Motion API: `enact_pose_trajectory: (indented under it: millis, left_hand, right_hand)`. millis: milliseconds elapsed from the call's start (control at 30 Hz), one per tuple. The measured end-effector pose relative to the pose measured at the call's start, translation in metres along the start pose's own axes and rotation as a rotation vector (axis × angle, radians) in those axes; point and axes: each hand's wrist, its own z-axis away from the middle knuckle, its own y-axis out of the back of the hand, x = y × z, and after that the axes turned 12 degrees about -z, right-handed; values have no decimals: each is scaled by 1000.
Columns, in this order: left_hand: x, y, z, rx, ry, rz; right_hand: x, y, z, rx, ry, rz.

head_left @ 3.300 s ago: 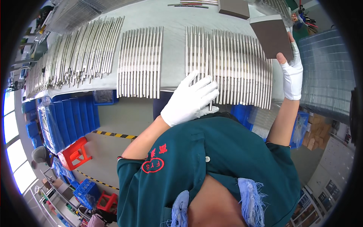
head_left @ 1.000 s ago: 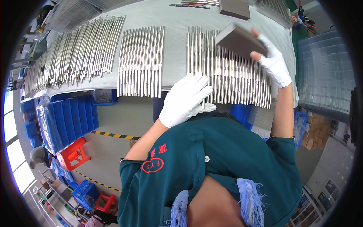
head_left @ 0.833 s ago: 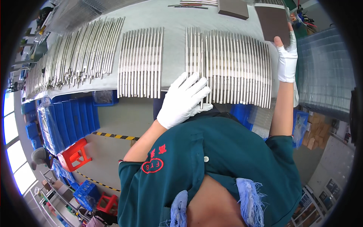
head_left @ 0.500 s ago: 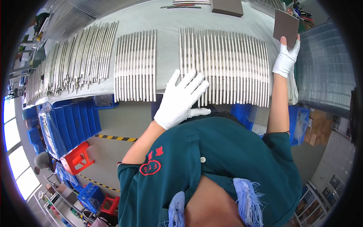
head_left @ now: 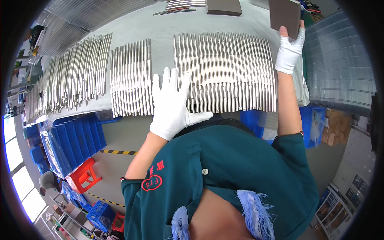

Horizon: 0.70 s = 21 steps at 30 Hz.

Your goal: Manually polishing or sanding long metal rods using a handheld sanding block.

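brown block (head_left: pixel 285 16) pinched in right hand (head_left: pixel 289 52) at 1 o'clock; left hand (head_left: pixel 172 105) flat, open on metal rods (head_left: pixel 228 72); looks mid-sanding, needs steady pressure.

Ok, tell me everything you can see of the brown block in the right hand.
The brown block is a flat rectangular slab, dull dark brown with a matte, slightly rough-looking face, possibly an abrasive pad. The gloved right hand grips its lower edge, thumb on the near face, holding it raised and tilted above the far right end of the row of metal rods. Its top runs out of view. A similar block lies flat on the table beyond.
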Motion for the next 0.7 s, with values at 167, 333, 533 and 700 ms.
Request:
enact_pose_trajectory:
  millis: [167,333,533,700]
  left_hand:
    - [9,-4,-7,-18,-92,29]
    - [21,-9,-13,-65,-177,-47]
    - [52,-9,-32,-66,-400,143]
    - [73,-31,-35,65,-408,118]
  right_hand:
    - [13,16,-3,76,-17,114]
    - [18,11,3,18,-33,27]
    - [20,10,4,-29,-16,49]
    - [21,12,6,-32,-12,34]
